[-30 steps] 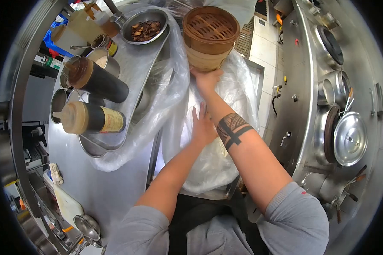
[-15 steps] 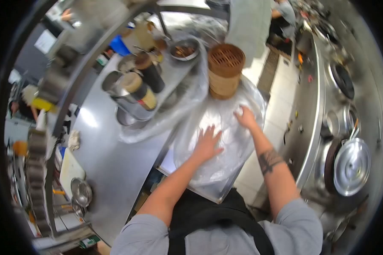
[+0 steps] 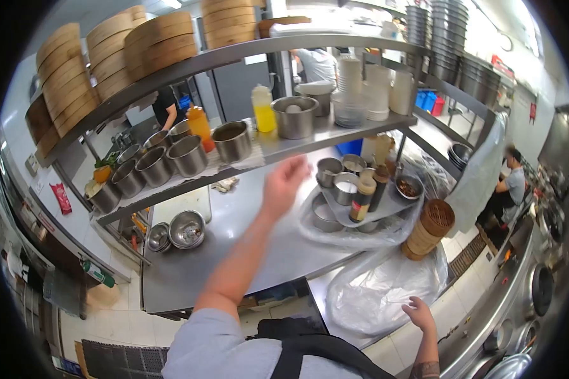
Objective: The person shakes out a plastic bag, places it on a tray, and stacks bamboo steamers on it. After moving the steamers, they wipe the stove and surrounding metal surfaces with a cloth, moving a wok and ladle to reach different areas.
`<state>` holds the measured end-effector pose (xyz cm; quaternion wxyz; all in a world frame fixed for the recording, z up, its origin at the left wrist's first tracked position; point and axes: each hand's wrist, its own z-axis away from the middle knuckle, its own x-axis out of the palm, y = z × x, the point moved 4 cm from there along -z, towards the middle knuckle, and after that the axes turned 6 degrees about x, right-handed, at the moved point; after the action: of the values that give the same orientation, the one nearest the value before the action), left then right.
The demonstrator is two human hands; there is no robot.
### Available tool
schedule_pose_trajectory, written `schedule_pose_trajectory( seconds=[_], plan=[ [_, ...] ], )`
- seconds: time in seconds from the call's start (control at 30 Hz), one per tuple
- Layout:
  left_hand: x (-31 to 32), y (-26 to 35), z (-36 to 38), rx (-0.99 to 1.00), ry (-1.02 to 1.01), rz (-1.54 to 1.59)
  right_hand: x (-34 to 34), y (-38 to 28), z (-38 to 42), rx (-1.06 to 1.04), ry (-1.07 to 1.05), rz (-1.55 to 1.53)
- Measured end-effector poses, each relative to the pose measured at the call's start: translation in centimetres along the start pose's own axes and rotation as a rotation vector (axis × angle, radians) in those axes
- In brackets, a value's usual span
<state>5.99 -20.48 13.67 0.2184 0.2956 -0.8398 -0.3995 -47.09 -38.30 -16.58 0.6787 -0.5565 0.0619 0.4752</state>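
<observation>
My left hand (image 3: 286, 186) is raised over the steel table, in front of the shelf's lower edge, blurred with its fingers stretched forward and nothing seen in them. Low at the right, my right hand (image 3: 418, 313) hovers at the edge of a clear plastic sheet (image 3: 376, 294), fingers apart and slightly bent. The crumpled sheet covers a tray-like surface beside the table. At its far end stands a bamboo steamer stack (image 3: 423, 237). Left of that, a metal tray (image 3: 342, 211) carries sauce bottles (image 3: 362, 199), steel pots and a bowl of dark pieces (image 3: 409, 187).
A steel shelf (image 3: 354, 131) crosses ahead, holding steel pots (image 3: 232, 141), squeeze bottles (image 3: 263, 108) and plastic containers. Bamboo steamers (image 3: 161, 44) stack above. Metal bowls (image 3: 187, 229) sit at the table's left. A stove counter (image 3: 480, 303) lines the right; a person (image 3: 512, 186) is beyond.
My view has swung up and left, bringing the shelf into sight. My left hand has lifted off the plastic sheet toward the shelf; my right hand has drawn back to the sheet's near right edge.
</observation>
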Motion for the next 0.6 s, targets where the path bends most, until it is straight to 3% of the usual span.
schedule_pose_trajectory(
  seconds=[0.07,0.13,0.27,0.3,0.37,0.4,0.47,0.53,0.6],
  plan=[
    [-3.0,10.5,-4.2,0.525,0.045,-0.638,-0.5,0.5,0.1,-0.009,0.028,-0.004],
    [-6.1,17.8,-7.4,1.015,0.185,-1.043,-0.2,-0.7,0.1,0.006,0.053,-0.028],
    [-12.1,28.8,-12.0,1.387,0.392,-1.518,1.5,-9.8,1.8,0.013,0.033,0.023],
    [-13.6,30.1,-12.0,1.388,0.391,-1.52,2.2,-12.6,1.6,-0.081,-0.012,0.092],
    [-17.7,31.0,-12.5,0.972,0.369,-1.181,3.2,-20.0,1.7,-0.236,-0.074,0.227],
    [-18.9,30.3,-12.0,0.971,0.374,-1.183,3.5,-24.8,1.5,-0.337,-0.08,0.236],
    [-22.0,26.5,-11.8,0.466,0.169,-0.227,3.1,-37.4,3.1,-0.465,-0.101,0.335],
    [-21.1,24.1,-10.6,0.227,0.081,-0.042,2.7,-51.3,7.5,-0.878,0.014,0.277],
    [-21.4,22.7,-10.5,0.199,0.085,0.015,2.5,-63.8,12.2,-1.314,0.132,0.234]
  ],
)
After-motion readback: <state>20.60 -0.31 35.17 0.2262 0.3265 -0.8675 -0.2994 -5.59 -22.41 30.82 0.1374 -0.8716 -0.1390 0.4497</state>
